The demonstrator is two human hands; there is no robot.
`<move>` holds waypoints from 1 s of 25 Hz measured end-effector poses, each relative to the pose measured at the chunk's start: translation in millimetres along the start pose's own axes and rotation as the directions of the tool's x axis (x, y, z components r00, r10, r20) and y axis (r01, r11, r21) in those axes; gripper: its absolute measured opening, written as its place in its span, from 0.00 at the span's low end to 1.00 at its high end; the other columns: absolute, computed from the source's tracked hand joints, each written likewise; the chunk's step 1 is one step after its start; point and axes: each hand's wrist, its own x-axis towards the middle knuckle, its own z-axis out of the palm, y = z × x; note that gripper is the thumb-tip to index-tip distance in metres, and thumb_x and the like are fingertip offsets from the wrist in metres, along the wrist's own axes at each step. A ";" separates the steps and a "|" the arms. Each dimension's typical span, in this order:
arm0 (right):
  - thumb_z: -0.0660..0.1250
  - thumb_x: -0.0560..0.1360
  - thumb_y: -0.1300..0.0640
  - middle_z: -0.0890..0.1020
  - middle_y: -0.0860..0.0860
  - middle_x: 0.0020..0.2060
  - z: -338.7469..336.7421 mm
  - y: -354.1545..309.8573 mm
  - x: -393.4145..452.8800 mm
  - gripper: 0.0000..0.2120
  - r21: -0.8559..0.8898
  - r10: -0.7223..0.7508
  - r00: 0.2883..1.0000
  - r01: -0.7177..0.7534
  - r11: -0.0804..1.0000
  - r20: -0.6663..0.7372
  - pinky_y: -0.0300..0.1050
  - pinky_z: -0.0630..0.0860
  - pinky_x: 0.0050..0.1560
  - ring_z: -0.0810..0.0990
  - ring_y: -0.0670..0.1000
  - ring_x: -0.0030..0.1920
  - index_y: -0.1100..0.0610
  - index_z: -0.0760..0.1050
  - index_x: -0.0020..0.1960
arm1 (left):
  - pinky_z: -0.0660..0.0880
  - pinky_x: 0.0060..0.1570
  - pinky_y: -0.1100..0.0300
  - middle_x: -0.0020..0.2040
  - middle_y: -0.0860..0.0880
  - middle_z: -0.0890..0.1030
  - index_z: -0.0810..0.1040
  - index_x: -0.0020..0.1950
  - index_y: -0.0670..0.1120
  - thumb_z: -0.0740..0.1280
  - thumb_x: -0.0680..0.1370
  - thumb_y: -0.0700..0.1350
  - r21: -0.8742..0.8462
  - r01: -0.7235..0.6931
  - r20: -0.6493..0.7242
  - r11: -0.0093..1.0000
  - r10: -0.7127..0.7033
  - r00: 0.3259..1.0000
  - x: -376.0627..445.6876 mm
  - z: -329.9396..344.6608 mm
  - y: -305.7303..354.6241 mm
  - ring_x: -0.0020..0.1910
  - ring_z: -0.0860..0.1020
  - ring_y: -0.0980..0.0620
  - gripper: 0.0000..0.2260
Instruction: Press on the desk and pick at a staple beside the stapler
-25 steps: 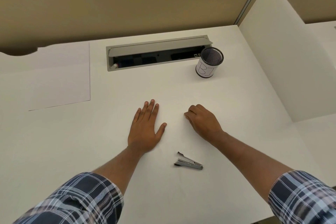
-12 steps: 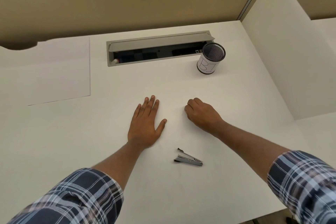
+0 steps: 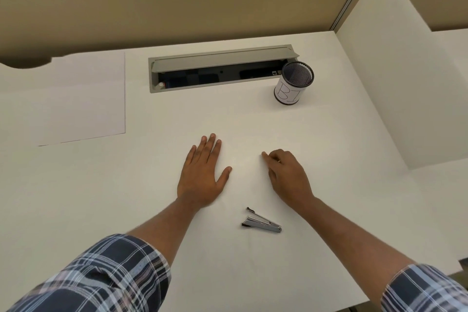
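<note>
On desk point(image 3: 329, 159) | left hand point(image 3: 202, 172) flat | right hand point(image 3: 288, 175) curled, grip empty

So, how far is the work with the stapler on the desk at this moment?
Nothing looks finished. The stapler lies open on the desk, between both wrists, and no hand touches it. In hand: the left hand rests flat on the desk; the right hand has curled fingers, and whether it pinches anything I cannot tell. Left: probably picking up the stapler; the mesh cup appears empty.
</note>
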 end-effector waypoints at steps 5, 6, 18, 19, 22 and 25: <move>0.56 0.71 0.70 0.80 0.55 0.57 4.5 -19.8 -4.1 0.28 -0.287 -0.117 0.988 0.141 0.948 0.099 0.48 0.78 0.37 0.78 0.58 0.49 0.65 0.74 0.70 | 0.49 0.80 0.51 0.84 0.53 0.48 0.50 0.83 0.50 0.54 0.82 0.62 -0.001 -0.003 -0.003 1.000 0.003 1.000 1.0 -0.2 1.4 0.82 0.45 0.54 0.32; 0.56 0.70 0.70 0.80 0.55 0.57 6.3 -22.1 -2.7 0.29 -0.309 -0.111 0.987 0.142 0.941 0.115 0.49 0.77 0.37 0.78 0.59 0.48 0.66 0.74 0.70 | 0.49 0.80 0.51 0.84 0.53 0.48 0.50 0.83 0.50 0.53 0.82 0.62 0.002 -0.004 -0.002 1.000 0.004 1.000 0.6 -0.2 0.9 0.82 0.44 0.54 0.32; 0.57 0.79 0.64 0.81 0.45 0.53 -27.3 -24.7 33.8 0.19 0.308 0.339 0.898 -0.418 0.855 0.279 0.50 0.75 0.52 0.77 0.51 0.53 0.52 0.83 0.60 | 0.50 0.80 0.50 0.84 0.53 0.48 0.50 0.83 0.50 0.53 0.82 0.62 -0.003 -0.008 0.006 1.000 0.008 1.000 -0.6 -2.4 1.3 0.82 0.45 0.53 0.32; 0.56 0.79 0.65 0.82 0.44 0.51 -36.2 -25.6 40.4 0.20 0.493 0.450 0.833 -0.554 0.671 0.323 0.48 0.75 0.52 0.78 0.49 0.52 0.53 0.85 0.56 | 0.50 0.80 0.50 0.84 0.53 0.48 0.50 0.83 0.50 0.53 0.82 0.62 -0.001 -0.006 0.005 1.000 0.006 1.000 -0.3 -2.5 1.3 0.82 0.45 0.53 0.32; 0.55 0.76 0.67 0.83 0.47 0.41 -54.3 -32.4 43.3 0.20 0.659 0.603 0.589 -0.740 0.135 0.538 0.43 0.74 0.46 0.79 0.48 0.46 0.56 0.86 0.51 | 0.50 0.80 0.50 0.84 0.52 0.48 0.50 0.83 0.50 0.53 0.82 0.62 0.006 -0.008 0.004 1.000 0.008 1.000 0.6 -2.1 0.8 0.82 0.45 0.53 0.32; 0.57 0.74 0.69 0.81 0.51 0.39 -57.0 -36.6 33.0 0.19 0.615 0.485 0.449 -0.743 -0.264 0.751 0.46 0.76 0.46 0.81 0.51 0.45 0.60 0.85 0.54 | 0.50 0.80 0.50 0.84 0.52 0.48 0.50 0.83 0.50 0.53 0.82 0.62 0.002 -0.010 0.009 1.000 0.010 1.000 0.8 -1.8 0.8 0.82 0.45 0.53 0.32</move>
